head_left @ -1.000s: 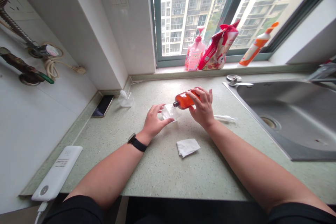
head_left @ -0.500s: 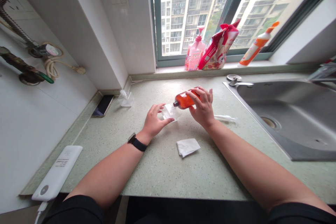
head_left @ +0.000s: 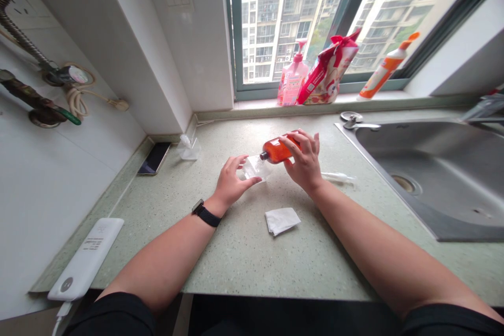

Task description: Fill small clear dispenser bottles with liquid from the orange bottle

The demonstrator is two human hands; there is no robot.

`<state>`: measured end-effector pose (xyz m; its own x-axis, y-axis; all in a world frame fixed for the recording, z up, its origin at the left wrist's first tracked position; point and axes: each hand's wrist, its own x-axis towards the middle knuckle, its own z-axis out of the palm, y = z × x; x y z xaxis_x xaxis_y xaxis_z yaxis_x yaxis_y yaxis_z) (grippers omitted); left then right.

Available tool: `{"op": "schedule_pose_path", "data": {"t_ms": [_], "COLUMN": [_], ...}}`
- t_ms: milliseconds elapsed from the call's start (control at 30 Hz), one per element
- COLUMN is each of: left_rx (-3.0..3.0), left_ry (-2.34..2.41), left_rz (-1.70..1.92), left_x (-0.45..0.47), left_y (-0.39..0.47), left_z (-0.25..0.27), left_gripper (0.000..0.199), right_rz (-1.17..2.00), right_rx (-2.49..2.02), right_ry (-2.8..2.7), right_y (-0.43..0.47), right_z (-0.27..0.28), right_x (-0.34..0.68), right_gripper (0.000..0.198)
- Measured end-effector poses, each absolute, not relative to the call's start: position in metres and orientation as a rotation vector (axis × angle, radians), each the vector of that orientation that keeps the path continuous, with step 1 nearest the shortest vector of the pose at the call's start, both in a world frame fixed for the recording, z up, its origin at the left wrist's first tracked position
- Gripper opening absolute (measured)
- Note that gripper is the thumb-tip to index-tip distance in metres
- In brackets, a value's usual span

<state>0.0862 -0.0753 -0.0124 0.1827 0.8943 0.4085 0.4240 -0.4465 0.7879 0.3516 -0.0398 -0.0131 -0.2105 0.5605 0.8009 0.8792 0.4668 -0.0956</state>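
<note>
My right hand is wrapped round an orange-red bottle, tipped nearly on its side with its dark neck pointing left. The mouth of the bottle is over a small clear plastic container, and clear liquid seems to show just below it. Thumb and fingers of my left hand close around the container's left side and steady it on the counter. A folded white tissue lies nearer to me, between my forearms. Just right of my right wrist is a thin clear-and-white item, whose kind I cannot make out.
At the left are a second clear container, a dark phone and a white power bank with a cable. A steel sink takes up the right side. On the sill stand a pink pump bottle, a red bag and an orange-white bottle.
</note>
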Motion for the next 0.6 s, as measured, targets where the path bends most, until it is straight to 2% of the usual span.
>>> {"op": "schedule_pose_path", "data": {"t_ms": [600], "left_rx": [1.964], "left_ry": [1.228], "left_rz": [1.22], "left_x": [0.0864], "left_y": [-0.0756], "left_z": [-0.0128], "left_gripper": [0.073], "right_rz": [-0.529], "right_rx": [-1.185], "right_ry": [-1.889], "right_y": [-0.0417], "right_z": [-0.0104], "right_x": [0.3503], "right_gripper": [0.081]}}
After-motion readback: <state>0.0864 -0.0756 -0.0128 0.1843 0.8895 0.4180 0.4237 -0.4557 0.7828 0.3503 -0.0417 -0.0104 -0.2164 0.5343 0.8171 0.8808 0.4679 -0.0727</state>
